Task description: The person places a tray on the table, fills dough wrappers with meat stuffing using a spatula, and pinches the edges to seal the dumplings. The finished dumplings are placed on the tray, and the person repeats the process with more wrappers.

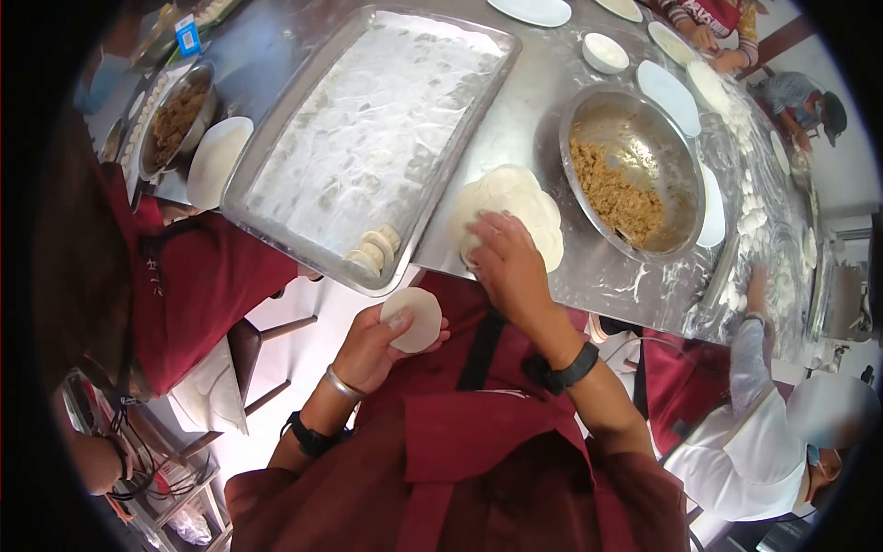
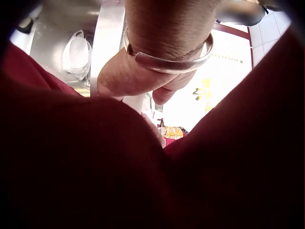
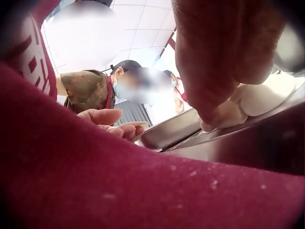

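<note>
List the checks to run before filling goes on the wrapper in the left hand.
1. Wrapper secure in the left hand: ok, it lies on the fingers with the thumb on its edge.
2. Right hand free: not ok, its fingertips are on the stack of wrappers. Whether it grips one: cannot tell.
3. Filling available: ok, there is some in the bowl beside the stack.
4. Tool for scooping: cannot tell, none shows.
5. Room in the tray: ok, only a few dumplings, at its near corner.
</note>
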A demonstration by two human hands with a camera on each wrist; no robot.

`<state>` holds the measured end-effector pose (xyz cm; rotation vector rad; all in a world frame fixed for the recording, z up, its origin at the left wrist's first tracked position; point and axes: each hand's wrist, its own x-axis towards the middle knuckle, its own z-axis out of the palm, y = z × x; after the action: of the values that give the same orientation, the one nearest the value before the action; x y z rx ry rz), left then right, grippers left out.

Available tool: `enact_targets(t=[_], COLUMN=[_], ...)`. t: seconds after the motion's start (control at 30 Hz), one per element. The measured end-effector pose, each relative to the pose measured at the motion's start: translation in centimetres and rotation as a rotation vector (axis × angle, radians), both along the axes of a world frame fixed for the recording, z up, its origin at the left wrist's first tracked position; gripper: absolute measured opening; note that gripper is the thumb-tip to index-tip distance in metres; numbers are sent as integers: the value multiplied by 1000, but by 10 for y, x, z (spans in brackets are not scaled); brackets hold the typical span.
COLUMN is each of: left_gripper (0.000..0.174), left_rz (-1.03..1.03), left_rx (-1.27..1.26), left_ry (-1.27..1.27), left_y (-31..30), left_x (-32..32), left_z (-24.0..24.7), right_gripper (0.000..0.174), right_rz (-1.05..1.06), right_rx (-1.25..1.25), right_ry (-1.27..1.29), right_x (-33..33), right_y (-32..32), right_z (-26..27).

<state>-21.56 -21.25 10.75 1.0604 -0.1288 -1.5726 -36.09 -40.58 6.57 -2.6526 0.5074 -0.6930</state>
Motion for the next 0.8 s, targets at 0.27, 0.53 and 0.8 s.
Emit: enact_targets(t=[0.27, 0.53, 0.8], left_gripper=[42, 50, 59], left_rz=[-38, -67, -96], left_rx=[3, -65, -121], left_ry=[7, 72, 41], left_y=[0, -14, -20], left_x=[4, 5, 9], left_z=[-5, 6, 22], right_gripper=[27, 27, 37], right_rz=[-133, -106, -430], right_rx=[344, -101, 351], right_ry=[-203, -172, -162], right_x=[-21, -17, -69], right_y=[15, -22, -9], right_z=[42, 60, 10])
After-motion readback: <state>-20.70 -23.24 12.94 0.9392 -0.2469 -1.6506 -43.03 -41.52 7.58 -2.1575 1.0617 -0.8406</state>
